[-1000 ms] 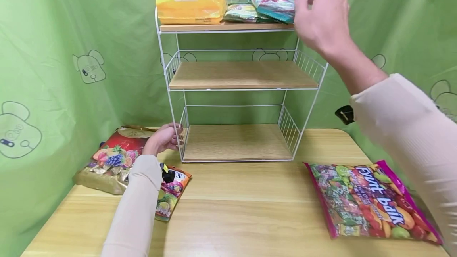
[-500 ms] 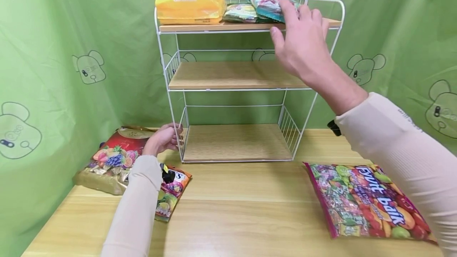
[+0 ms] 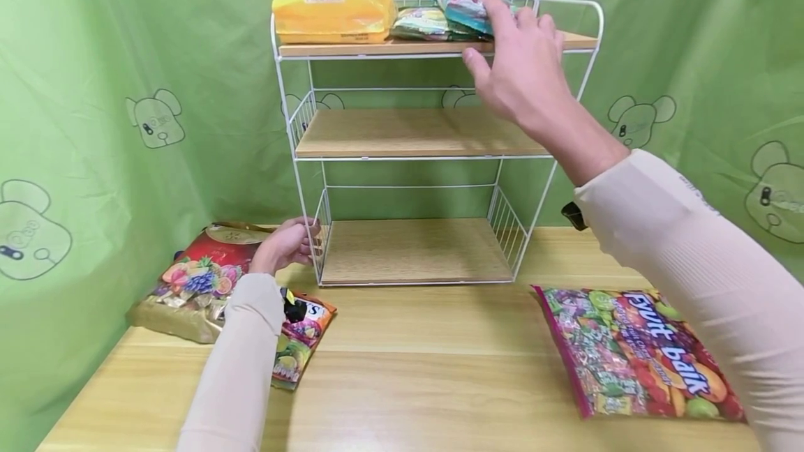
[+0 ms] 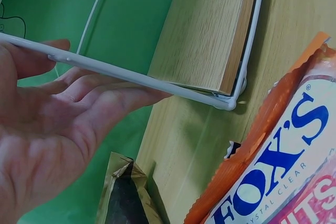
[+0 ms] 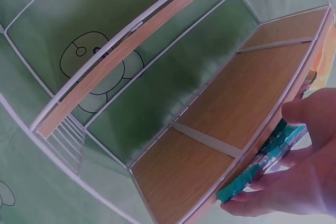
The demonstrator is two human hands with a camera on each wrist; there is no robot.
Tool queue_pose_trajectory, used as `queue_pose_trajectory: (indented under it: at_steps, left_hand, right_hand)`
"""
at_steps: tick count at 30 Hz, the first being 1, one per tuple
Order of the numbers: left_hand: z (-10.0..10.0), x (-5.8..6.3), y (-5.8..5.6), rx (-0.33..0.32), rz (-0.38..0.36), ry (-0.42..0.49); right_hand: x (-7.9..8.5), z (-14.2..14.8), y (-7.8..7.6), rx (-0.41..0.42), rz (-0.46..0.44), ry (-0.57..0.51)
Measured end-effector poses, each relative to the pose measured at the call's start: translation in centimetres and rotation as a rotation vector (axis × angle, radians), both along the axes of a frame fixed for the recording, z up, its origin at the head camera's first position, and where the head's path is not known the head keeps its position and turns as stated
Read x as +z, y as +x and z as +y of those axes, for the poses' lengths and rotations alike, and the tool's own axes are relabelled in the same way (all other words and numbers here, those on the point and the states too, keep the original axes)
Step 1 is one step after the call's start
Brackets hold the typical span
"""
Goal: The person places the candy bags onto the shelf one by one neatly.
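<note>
A white wire rack [image 3: 427, 132] with three wooden shelves stands on the table. At its lower left post, my left hand [image 3: 289, 246] rests against the frame; in the left wrist view the post crosses in front of its extended fingers [image 4: 131, 95]. My right hand [image 3: 524, 68] touches a teal packet [image 3: 466, 8] on the top shelf, fingers extended over it and thumb by the shelf's front edge. The packet's right part is hidden by the hand. It lies partly on a green packet [image 3: 419, 22], and a yellow package [image 3: 333, 14] sits to their left.
A red and gold bag [image 3: 195, 281] lies left of the rack. In front of it is an orange Fox's candy bag [image 4: 294, 145], partly covered by the left sleeve. A Fruit Balik bag [image 3: 628, 354] lies at the right. Green cloth [image 3: 207, 131] hangs behind.
My right hand has come down and to the left from above the shelf's right end onto the teal packet, with its fingers straighter. My left hand has stayed at the post.
</note>
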State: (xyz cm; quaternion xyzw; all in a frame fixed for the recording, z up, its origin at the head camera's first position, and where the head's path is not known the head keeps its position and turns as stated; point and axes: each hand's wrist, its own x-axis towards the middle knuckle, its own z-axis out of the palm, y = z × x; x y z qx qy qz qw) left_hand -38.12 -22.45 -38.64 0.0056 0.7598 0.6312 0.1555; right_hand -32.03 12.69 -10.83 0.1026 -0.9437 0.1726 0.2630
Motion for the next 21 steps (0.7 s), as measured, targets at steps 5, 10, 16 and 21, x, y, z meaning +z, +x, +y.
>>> queue_pose_trajectory:
  at_steps: [5,10,16,21]
  left_hand:
    - [0.23,-0.03,-0.01,0.001,-0.003,0.015]
    - [0.42,0.02,-0.01,0.005,-0.010,0.019]
    - [0.38,0.04,-0.06,0.001,-0.004,0.020]
    - [0.34,-0.10,-0.03,-0.007,-0.004,0.015]
  right_hand:
    - [0.13,-0.03,-0.54,-0.011,-0.020,0.003]
    - [0.13,0.10,-0.74,-0.011,-0.028,0.006]
    - [0.13,0.34,-0.78,0.006,-0.018,-0.007]
    - [0.00,0.63,-0.73,0.045,0.013,-0.046]
